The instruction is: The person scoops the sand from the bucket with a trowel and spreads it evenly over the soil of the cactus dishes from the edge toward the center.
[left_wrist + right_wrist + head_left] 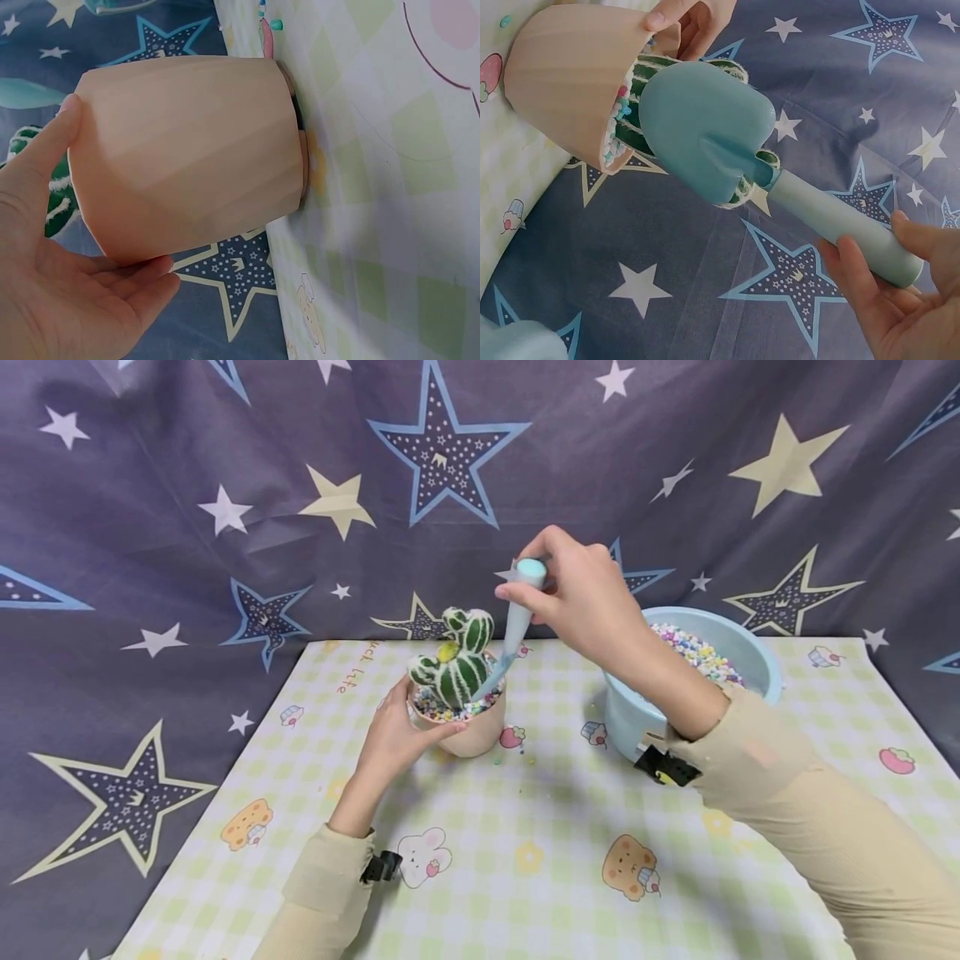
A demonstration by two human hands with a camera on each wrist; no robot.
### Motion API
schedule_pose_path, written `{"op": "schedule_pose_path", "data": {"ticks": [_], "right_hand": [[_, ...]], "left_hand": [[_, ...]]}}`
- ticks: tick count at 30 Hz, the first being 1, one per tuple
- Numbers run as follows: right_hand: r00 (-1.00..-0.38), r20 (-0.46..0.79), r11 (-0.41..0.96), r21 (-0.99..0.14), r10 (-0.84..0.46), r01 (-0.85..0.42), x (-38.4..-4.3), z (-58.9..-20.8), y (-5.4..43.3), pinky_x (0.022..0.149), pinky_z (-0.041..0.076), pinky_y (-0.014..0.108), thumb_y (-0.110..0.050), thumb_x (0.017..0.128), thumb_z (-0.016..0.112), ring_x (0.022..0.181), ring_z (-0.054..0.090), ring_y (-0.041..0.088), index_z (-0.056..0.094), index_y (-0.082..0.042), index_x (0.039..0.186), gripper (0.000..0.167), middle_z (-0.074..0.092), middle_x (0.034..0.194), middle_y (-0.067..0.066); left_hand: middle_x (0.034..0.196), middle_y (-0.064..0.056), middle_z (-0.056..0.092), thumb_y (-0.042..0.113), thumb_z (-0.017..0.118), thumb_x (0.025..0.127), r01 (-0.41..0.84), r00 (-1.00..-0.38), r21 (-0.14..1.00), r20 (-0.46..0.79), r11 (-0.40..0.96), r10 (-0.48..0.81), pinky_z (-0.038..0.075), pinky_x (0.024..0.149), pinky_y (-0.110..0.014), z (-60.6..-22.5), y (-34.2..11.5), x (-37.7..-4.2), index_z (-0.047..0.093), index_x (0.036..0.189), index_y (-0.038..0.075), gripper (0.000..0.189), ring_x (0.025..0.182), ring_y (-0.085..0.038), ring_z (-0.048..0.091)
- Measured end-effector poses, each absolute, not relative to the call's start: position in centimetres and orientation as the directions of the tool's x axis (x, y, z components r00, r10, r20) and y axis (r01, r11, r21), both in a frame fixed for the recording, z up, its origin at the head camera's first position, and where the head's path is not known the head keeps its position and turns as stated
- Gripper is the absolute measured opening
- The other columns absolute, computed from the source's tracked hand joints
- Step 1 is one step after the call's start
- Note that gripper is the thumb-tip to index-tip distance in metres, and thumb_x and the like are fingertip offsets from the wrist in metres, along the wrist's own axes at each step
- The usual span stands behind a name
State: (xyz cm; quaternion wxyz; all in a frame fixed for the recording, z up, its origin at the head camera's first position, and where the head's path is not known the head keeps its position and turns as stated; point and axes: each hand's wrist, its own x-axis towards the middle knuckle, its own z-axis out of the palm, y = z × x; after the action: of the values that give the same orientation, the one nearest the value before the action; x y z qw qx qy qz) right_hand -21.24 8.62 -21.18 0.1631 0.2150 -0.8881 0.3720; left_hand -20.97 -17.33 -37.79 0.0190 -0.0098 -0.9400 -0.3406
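Note:
A light-blue hand trowel (519,622) slants down over the pot, its blade beside a knitted green-and-white cactus (461,681) with a yellow tuft. My right hand (588,593) pinches the top end of the handle between thumb and fingers. The peach flower pot (480,737) stands on the table, and small multicoloured beads (433,703) surround the cactus inside it. My left hand (392,735) holds the pot from its left side, thumb and fingers at the rim. In the right wrist view the trowel's blade (705,124) covers much of the cactus.
A light-blue tub (626,718) of multicoloured beads (697,652) stands to the right, partly behind my right forearm. A few loose beads (532,761) lie near the pot. A checked cloth (525,902) covers the table, and a dark star-patterned curtain (285,427) hangs behind it.

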Motion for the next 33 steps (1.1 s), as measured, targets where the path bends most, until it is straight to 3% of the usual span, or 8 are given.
{"op": "schedule_pose_path", "data": {"ticks": [5,9,13,18,24,33], "right_hand": [[-0.864,0.445,0.589,-0.642,-0.234,-0.49,-21.3,-21.3,9.3,0.068,0.061,0.03,-0.024,0.092,0.073,0.077,0.076,0.023,0.059,-0.003,0.111,0.032,0.077,0.097,0.012],[-0.872,0.448,0.565,-0.676,-0.196,-0.474,-21.2,-21.5,10.1,0.063,0.058,0.026,-0.023,0.092,0.073,0.075,0.076,0.024,0.06,-0.004,0.111,0.029,0.078,0.092,0.013],[-0.878,0.455,0.536,-0.708,-0.151,-0.459,-21.1,-21.7,11.0,0.059,0.053,0.02,-0.023,0.092,0.072,0.069,0.075,0.016,0.061,-0.006,0.11,0.027,0.077,0.089,0.013],[-0.886,0.453,0.459,-0.769,-0.1,-0.445,-20.8,-21.8,12.4,0.066,0.059,0.017,-0.02,0.092,0.073,0.066,0.073,0.005,0.061,-0.005,0.11,0.027,0.077,0.085,0.004],[-0.9,0.433,0.309,-0.85,-0.056,-0.428,-20.3,-21.7,13.9,0.07,0.062,0.022,-0.016,0.091,0.073,0.077,0.073,0.002,0.06,-0.005,0.111,0.026,0.075,0.085,-0.014],[-0.897,0.443,0.012,-0.897,0.005,-0.442,-20.2,-22.0,16.4,0.069,0.062,0.022,-0.008,0.089,0.073,0.083,0.075,0.005,0.061,-0.006,0.103,0.018,0.077,0.087,-0.005]], "left_hand": [[0.16,-0.022,0.031,0.057,0.083,0.073,0.042,-0.999,0.663,0.049,0.748,0.012,0.03,0.122,-0.053,-38.0,-17.5,-21.0,0.016,0.16,0.007,0.12,0.147,-0.039,0.032],[0.161,-0.02,0.029,0.055,0.083,0.074,0.041,-0.999,0.692,0.041,0.721,0.018,0.03,0.122,-0.053,-37.9,-17.9,-20.8,0.017,0.16,0.007,0.119,0.148,-0.038,0.031],[0.162,-0.017,0.029,0.05,0.084,0.076,0.054,-0.998,0.709,0.065,0.703,0.012,0.031,0.121,-0.055,-37.4,-18.3,-20.6,0.019,0.159,0.009,0.114,0.148,-0.039,0.032],[0.163,-0.011,0.03,0.045,0.085,0.076,0.106,-0.989,0.727,0.146,0.679,-0.002,0.032,0.121,-0.051,-36.2,-18.8,-20.4,0.021,0.159,0.009,0.111,0.148,-0.034,0.034],[0.162,-0.011,0.033,0.039,0.088,0.075,0.174,-0.969,0.742,0.247,0.647,-0.023,0.031,0.124,-0.043,-34.5,-19.0,-20.0,0.023,0.158,0.008,0.11,0.148,-0.031,0.036],[0.158,-0.005,0.04,0.03,0.089,0.074,0.272,-0.926,0.757,0.374,0.594,-0.053,0.031,0.124,-0.041,-32.6,-18.6,-19.3,0.034,0.155,0.015,0.099,0.146,-0.026,0.039]]}}
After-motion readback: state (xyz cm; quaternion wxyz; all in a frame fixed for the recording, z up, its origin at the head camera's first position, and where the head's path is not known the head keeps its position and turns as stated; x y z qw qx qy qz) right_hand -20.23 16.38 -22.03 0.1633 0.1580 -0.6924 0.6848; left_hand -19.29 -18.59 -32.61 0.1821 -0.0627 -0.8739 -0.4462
